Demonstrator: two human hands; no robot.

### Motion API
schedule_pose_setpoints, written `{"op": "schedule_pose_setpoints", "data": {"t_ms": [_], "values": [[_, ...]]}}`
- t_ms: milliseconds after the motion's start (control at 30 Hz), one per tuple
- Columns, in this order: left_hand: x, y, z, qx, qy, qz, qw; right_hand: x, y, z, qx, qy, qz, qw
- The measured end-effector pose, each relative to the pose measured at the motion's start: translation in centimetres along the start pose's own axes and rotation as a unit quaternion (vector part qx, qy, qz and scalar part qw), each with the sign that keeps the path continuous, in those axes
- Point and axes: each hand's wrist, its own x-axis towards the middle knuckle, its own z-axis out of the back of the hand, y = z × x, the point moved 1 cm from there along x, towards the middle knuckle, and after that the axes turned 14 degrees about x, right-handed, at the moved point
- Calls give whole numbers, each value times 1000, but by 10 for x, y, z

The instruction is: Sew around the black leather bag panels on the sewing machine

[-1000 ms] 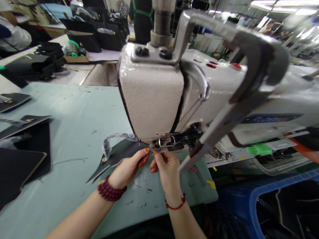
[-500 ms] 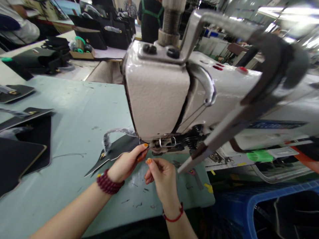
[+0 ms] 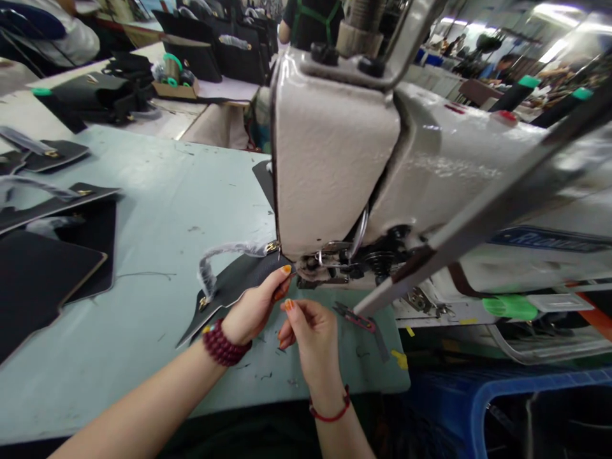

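A black bag panel with a plastic-wrapped handle and gold fittings lies on the table under the head of a sewing machine. My left hand is closed at the panel's right end, thumb on top, close beside the presser foot area. Just to the right and nearer me, my right hand is pinched, thumb against forefinger; anything between the fingertips is too small to make out. Small thread snips rest on the table right of that hand.
More black panels with wrapped handles lie at the left. A blue bin stands at the lower right. Thread scraps dot the green tabletop. A box of thread spools sits at the back, with a person beyond.
My view has shifted, showing the machine from slightly higher and more of the panel and the snips. Both hands keep nearly the same closed poses by the machine.
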Motion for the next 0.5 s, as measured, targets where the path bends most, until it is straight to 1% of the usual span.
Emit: {"op": "schedule_pose_setpoints", "data": {"t_ms": [67,167,267,367,500], "values": [[-1,5,-2,-17,-17,2,1000,0,0,2,0,-4,5,1000],[-3,12,-4,-33,-57,19,998,-1,-1,5,-2,-10,9,1000],[-4,14,-9,-48,-88,25,995,-2,-2,9,1,-8,9,1000],[-7,14,-16,-62,-98,29,993,-2,-2,10,3,1,10,1000],[-16,15,-26,-53,-91,44,993,-2,-2,12,-8,9,9,1000]]}}
